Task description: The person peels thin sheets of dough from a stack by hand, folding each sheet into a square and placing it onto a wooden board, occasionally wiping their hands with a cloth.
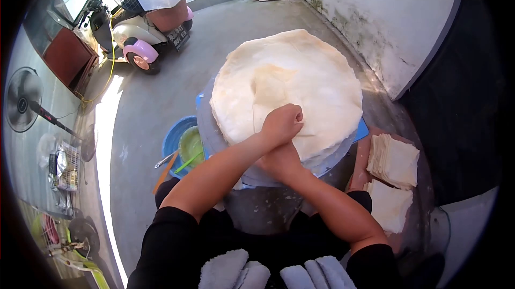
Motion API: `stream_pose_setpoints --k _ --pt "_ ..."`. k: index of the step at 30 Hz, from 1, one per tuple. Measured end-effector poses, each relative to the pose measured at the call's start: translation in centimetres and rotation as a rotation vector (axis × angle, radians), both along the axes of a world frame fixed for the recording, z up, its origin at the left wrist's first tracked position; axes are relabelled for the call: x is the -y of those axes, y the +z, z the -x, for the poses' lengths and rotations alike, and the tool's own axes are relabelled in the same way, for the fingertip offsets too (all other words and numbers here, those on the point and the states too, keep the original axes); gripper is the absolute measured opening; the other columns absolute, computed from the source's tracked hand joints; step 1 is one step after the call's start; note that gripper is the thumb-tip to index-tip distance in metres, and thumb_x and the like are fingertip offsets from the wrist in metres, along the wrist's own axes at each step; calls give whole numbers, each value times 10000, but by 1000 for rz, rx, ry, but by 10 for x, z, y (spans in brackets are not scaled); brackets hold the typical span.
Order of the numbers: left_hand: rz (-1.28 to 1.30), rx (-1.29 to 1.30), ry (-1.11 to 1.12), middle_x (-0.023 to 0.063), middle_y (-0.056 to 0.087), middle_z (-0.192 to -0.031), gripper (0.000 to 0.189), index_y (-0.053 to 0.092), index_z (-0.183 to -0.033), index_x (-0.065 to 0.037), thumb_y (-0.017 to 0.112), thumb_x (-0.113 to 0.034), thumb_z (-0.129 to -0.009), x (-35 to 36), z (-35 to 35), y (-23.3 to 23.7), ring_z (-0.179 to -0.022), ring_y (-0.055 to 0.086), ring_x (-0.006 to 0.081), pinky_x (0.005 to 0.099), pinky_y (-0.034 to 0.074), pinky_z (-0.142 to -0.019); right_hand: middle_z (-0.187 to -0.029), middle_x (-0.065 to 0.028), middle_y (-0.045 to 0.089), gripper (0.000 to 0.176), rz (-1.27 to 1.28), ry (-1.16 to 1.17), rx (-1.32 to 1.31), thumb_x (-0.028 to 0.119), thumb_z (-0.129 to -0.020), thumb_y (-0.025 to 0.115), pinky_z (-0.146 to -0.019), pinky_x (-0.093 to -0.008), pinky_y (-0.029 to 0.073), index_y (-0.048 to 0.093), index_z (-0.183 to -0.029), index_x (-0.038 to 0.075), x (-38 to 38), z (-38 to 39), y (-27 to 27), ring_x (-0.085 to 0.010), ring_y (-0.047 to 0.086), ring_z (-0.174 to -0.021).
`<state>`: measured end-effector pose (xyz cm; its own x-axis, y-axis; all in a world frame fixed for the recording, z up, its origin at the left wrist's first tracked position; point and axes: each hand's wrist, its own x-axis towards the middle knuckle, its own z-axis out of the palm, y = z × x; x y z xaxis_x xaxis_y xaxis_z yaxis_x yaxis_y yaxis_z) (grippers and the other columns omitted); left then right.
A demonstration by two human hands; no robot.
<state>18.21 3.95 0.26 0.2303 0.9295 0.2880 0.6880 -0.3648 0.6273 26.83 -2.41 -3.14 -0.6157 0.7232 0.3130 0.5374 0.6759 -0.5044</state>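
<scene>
While we are bending over the round stack of thin sheets (292, 77) on the grey drum (257, 211) before us | our left hand (281, 123) is pressing its top, fingers curled together in a fist | our right hand (280, 163) is touching its near edge, fingers hidden so we cannot tell | square-cut piles (394, 160) are lying at right
</scene>
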Motion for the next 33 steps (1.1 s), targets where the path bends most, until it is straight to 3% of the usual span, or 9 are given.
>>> stream_pose_setpoints --k 2,3,5,7,10,13,20,26,33 --pt "25 -212 -172 135 688 -970 243 674 -1013 -35 730 -190 -833 1 4 -3 -938 684 274 390 549 -818 -1204 -232 610 550 48 -23 -60 219 -759 780 -997 -500 422 593 -1218 -20 2 -2 -4 -407 557 -1161" --pt "28 -208 -178 135 688 -970 243 674 -1013 -35 730 -190 -833 2 7 -5 -938 684 274 390 549 -818 -1127 -208 637 453 -106 -33 2 201 -755 769 -943 -473 455 631 -1131 -9 3 -6 -4 -380 589 -1096" --pt "362 251 -124 134 703 -1037 256 690 -1098 -48 703 -191 -887 4 17 0 -981 687 252 375 554 -847 -1049 -185 664 357 -262 -35 69 184 -750 759 -888 -445 488 669 -1044 1 5 -13 8 -353 622 -1031" --pt "348 329 -106 120 712 -1078 253 687 -1161 -52 660 -155 -931 2 33 -4 -1004 685 213 358 555 -869 -826 -117 655 137 -216 -6 -80 142 -745 737 -748 -419 506 676 -819 44 1 -24 30 -299 637 -864" --pt "-148 267 144 114 693 -1079 213 674 -1107 -40 646 -46 -896 -4 53 -4 -1005 677 225 356 552 -866 -738 -86 610 63 -285 -207 -148 74 -764 707 -714 -416 506 652 -743 53 -24 -38 52 -295 624 -770" --pt "-496 154 253 116 668 -1095 220 655 -1062 -39 631 21 -852 -22 73 -5 -1030 659 279 362 536 -904 -756 -101 622 52 -238 -338 -73 114 -775 693 -703 -430 500 664 -759 73 -57 -50 36 -302 613 -774" --pt "-512 -113 159 154 538 -1406 461 595 -1301 -66 664 -27 -847 -39 74 -7 -1321 500 349 416 441 -1076 -830 -114 650 130 -39 -423 108 174 -793 715 -763 -435 531 674 -820 53 -66 -58 27 -316 637 -857" --pt "-248 -71 -112 145 605 -1304 440 619 -1244 -71 738 -225 -849 10 47 2 -1198 585 340 418 510 -978 -924 -146 654 269 87 -548 175 231 -792 759 -785 -450 545 648 -963 54 -65 -63 42 -334 664 -913" --pt "-132 -151 -162 124 621 -1263 432 623 -1223 -74 744 -209 -831 26 34 -17 -1169 601 312 407 531 -940 -921 -141 706 310 153 -556 178 178 -798 759 -795 -431 534 658 -1064 54 -77 -61 30 -344 684 -902"
